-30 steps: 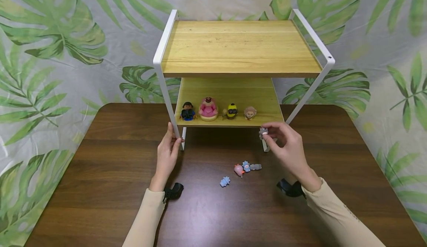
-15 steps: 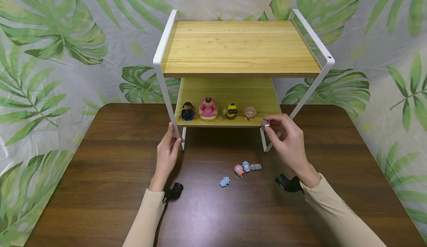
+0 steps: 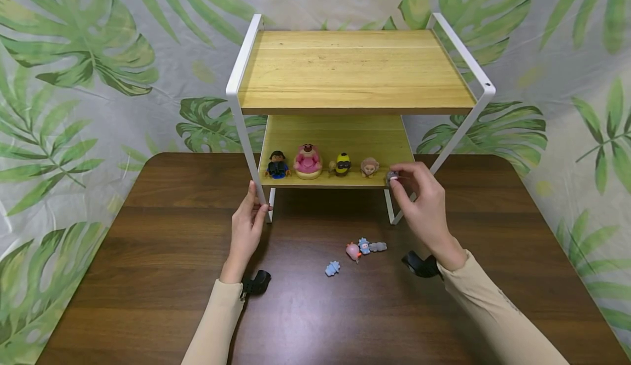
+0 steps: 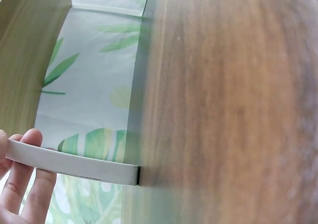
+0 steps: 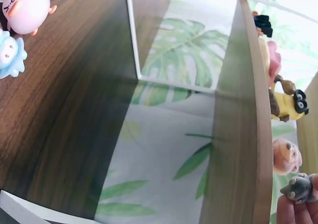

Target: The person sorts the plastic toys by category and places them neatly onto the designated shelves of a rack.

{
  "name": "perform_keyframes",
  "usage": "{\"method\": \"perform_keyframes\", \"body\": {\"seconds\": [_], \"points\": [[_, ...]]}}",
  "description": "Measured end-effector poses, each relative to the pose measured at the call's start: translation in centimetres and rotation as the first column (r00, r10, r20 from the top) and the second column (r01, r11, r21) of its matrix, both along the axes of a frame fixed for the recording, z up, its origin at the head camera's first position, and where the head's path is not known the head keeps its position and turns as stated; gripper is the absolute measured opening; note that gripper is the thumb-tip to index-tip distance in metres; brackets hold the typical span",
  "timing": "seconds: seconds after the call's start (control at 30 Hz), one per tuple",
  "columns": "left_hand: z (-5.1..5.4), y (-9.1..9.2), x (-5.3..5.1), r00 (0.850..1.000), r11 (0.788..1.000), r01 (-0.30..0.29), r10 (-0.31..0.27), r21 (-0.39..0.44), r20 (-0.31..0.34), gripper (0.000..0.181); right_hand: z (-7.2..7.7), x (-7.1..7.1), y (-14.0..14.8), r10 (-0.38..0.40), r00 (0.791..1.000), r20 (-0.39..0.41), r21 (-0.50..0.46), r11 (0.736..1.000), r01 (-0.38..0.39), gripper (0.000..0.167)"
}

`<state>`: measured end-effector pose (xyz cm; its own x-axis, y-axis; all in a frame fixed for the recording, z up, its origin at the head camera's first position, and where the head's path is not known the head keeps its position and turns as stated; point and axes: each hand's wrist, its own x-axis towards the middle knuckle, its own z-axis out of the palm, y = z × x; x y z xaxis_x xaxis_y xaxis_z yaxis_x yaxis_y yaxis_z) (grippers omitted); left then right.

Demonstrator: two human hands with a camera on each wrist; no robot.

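Observation:
My left hand [image 3: 246,233] grips the white front left leg [image 4: 74,165] of a two-tier shelf, its fingers behind the metal. Between the thumb and fingers of my right hand [image 3: 424,206] is a small grey figurine [image 5: 300,188], held at the front right corner of the lower shelf board [image 3: 340,135]. Whether its base touches the board I cannot tell. Along that board's front stand a figure in black and blue [image 3: 277,165], a pink bear figure [image 3: 308,162], a yellow goggled figure [image 3: 342,164] and a light brown lion-like figure [image 3: 369,166], nearest the grey one.
On the dark wooden table [image 3: 148,277] in front of the shelf lie a pink round figure [image 3: 353,251], a blue figure [image 3: 363,245], a grey piece [image 3: 378,247] and a light blue piece [image 3: 332,268]. The upper board [image 3: 350,69] overhangs the lower one.
My right hand has moved up and forward, bringing the grey figurine from below the lower board's edge to its front right corner. The left hand has stayed on the leg.

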<state>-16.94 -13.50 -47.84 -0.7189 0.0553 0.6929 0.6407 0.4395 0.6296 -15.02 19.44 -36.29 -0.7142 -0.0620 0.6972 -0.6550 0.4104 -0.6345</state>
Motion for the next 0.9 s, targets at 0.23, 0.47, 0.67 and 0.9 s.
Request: {"method": "perform_keyframes", "body": {"seconds": [0.23,0.47,0.67,0.9], "points": [[0.0,0.0,-0.1,1.000,1.000,0.004,-0.004,0.007,-0.004,0.093,-0.2,-0.4,-0.4,-0.054,0.998,-0.017,0.025,0.998,0.055,0.023],[0.0,0.1,-0.1,1.000,1.000,0.009,-0.009,0.012,-0.007,0.094,-0.6,-0.7,-1.0,-0.120,0.992,-0.043,0.030,0.992,0.121,0.022],[-0.1,0.0,-0.2,1.000,1.000,0.006,-0.006,0.015,-0.002,0.095,-1.2,-1.3,-0.8,-0.143,0.988,-0.066,0.058,0.987,0.147,0.021],[-0.2,0.0,-0.1,1.000,1.000,0.008,-0.008,0.013,0.005,0.095,-1.3,-1.6,-1.3,-0.180,0.978,-0.102,0.042,0.982,0.185,0.024]]}}
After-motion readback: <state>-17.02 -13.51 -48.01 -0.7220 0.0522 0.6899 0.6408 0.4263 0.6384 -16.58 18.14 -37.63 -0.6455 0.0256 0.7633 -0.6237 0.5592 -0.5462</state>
